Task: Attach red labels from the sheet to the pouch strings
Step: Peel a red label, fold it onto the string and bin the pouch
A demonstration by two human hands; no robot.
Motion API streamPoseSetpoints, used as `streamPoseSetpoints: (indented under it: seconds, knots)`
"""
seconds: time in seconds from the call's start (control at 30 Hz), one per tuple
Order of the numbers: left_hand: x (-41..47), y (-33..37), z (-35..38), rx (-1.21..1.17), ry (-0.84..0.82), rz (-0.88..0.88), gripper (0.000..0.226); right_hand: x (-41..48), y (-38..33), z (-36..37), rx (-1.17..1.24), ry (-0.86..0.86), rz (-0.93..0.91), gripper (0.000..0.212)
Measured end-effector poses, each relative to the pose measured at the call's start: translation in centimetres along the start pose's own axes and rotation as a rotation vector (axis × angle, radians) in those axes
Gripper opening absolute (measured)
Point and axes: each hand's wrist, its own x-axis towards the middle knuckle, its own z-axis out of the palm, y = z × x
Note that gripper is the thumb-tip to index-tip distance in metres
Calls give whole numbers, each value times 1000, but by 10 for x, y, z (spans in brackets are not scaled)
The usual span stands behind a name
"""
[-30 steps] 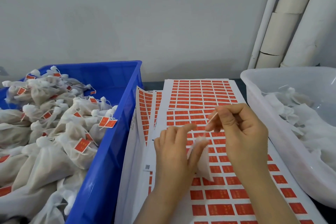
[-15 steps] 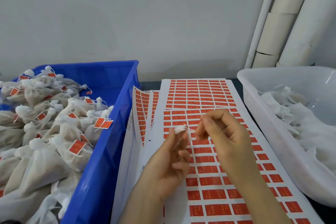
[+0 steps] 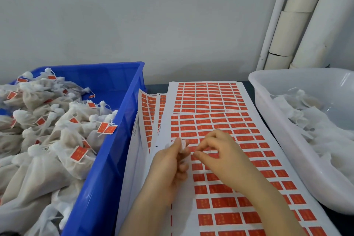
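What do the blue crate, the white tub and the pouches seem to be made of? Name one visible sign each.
Blue crate: hard moulded plastic, smooth, slightly glossy, with a rigid rim. White tub: translucent plastic; light shows through its shiny wall. Pouches: thin fabric, probably mesh or nonwoven, matte, crumpled and semi-sheer.

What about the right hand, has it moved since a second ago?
Yes. The right hand moved left and lower over the sheet, toward its near end.
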Motion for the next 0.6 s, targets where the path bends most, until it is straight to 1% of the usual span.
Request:
streamPoseSetpoints:
  seconds: [0.07, 0.13, 0.2, 0.27, 0.33, 0.43, 0.5, 0.57, 0.6]
  knots:
    - [3, -3, 1, 340, 130, 97, 24, 0, 5, -1, -48, -36, 13, 18]
    - [3, -7, 3, 599, 170, 221, 13, 0, 6, -1, -65, -59, 26, 20]
    - [2, -9, 1, 743, 168, 299, 6, -1, 4, -1, -64, -74, 11, 20]
    - [4, -10, -3, 847, 150, 368, 8, -3, 3, -1, -70, -109, -50, 20]
    - [7, -12, -6, 999, 110, 403, 3, -4, 3, 1, -98, -161, -113, 19]
    - [11, -15, -8, 1229, 94, 428, 21, -4, 4, 4, -146, -193, -171, 13]
    - [11, -13, -8, 1387, 118, 463, 32, -5, 5, 5, -154, -166, -202, 11]
    - [11, -11, -9, 1593, 162, 590, 37, -5, 5, 8, -166, -115, -265, 9]
    - [9, -9, -9, 1648, 181, 679, 37, -5, 3, 9, -177, -90, -303, 9]
